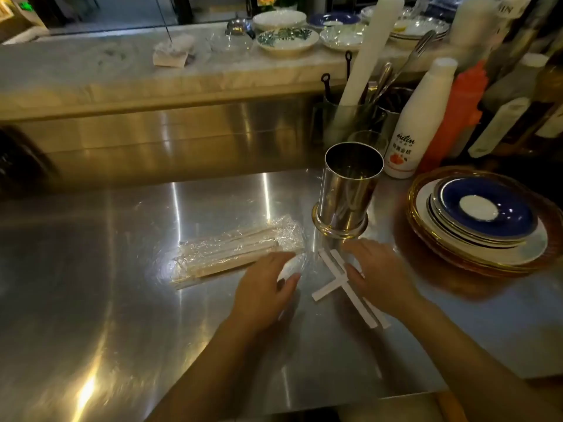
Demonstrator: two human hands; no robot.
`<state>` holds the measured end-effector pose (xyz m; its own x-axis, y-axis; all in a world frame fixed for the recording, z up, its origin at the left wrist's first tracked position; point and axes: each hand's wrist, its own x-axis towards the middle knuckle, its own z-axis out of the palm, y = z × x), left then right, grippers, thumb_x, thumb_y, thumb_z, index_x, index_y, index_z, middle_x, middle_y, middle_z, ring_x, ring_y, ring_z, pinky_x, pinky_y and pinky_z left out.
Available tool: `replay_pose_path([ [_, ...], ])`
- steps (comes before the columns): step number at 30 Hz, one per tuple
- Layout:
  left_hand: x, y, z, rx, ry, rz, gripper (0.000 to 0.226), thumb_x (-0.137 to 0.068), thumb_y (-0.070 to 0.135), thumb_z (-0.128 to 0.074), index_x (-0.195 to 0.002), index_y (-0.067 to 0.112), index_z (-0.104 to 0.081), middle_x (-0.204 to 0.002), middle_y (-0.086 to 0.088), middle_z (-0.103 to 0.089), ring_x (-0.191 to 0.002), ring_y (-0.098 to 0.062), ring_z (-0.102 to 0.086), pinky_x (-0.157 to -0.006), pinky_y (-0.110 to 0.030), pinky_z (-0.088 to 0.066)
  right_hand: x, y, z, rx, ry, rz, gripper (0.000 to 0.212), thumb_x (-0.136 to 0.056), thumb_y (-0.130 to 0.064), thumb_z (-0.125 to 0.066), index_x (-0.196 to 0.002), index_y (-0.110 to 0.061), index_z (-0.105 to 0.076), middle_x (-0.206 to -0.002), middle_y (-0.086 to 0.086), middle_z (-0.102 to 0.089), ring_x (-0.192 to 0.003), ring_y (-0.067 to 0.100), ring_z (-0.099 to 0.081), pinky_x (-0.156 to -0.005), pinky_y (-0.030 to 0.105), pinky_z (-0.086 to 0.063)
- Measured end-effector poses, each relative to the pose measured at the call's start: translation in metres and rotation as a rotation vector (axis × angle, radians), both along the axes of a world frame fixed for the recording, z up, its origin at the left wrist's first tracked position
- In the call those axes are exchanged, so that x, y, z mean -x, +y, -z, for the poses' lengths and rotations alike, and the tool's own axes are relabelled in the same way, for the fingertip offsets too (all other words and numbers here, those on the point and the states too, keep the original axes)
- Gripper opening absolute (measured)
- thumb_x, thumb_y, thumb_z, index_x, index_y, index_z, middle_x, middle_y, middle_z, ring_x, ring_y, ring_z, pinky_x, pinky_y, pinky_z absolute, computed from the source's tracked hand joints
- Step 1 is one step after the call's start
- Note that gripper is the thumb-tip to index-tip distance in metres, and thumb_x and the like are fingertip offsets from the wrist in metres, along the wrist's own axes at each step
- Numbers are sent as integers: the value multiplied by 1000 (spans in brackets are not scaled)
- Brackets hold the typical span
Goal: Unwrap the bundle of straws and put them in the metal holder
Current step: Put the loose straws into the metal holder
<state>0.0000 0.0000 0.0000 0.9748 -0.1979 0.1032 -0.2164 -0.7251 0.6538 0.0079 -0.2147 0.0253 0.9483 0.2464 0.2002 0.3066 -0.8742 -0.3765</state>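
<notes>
A bundle of paper-wrapped straws lies in clear plastic wrap on the steel counter, running left to right. An upright, shiny metal holder stands just right of it, with nothing visible inside. Three loose white straws lie crossed on the counter in front of the holder. My left hand grips a flap of the clear wrap at the bundle's near right end. My right hand rests flat with fingers spread, its fingertips touching the loose straws.
A stack of plates with a blue saucer on top sits at the right. Bottles and a utensil container stand behind the holder. Bowls line the raised marble ledge at the back.
</notes>
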Motion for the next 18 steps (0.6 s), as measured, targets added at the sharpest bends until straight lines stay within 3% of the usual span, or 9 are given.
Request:
replay_pose_path([
  [3, 3, 0, 21, -98, 14, 93, 40, -91, 36, -49, -129, 26, -46, -132, 0, -54, -119, -15, -47, -99, -29, -36, 3, -2, 24, 118, 71, -13, 34, -86, -20, -57, -118, -11, -54, -110, 11, -64, -96, 26, -58, -87, 35, -40],
  [7, 6, 4, 41, -189, -1, 150, 41, -92, 33, -47, -130, 20, -47, -136, -4, -52, -124, -19, -45, -103, -30, -29, 7, -2, 42, 171, 159, -36, 32, -89, -24, -48, -121, -16, -50, -117, 7, -61, -100, 22, -55, -91, 34, -39],
  [16, 7, 4, 53, -252, -81, 109, 42, -91, 35, -45, -128, 17, -50, -136, -8, -52, -126, -23, -45, -106, -37, -28, 4, 4, 35, 370, 37, -142, 8, -76, -17, -70, -79, -11, -67, -80, 10, -72, -71, 24, -64, -68, 36, -49],
  [18, 7, 4, 54, -263, -71, 114, 43, -92, 37, -43, -130, 18, -48, -138, -7, -50, -129, -22, -42, -108, -35, -24, 1, 4, 32, 345, 60, -138, 9, -79, -16, -67, -84, -8, -66, -84, 11, -71, -72, 25, -63, -70, 35, -46],
])
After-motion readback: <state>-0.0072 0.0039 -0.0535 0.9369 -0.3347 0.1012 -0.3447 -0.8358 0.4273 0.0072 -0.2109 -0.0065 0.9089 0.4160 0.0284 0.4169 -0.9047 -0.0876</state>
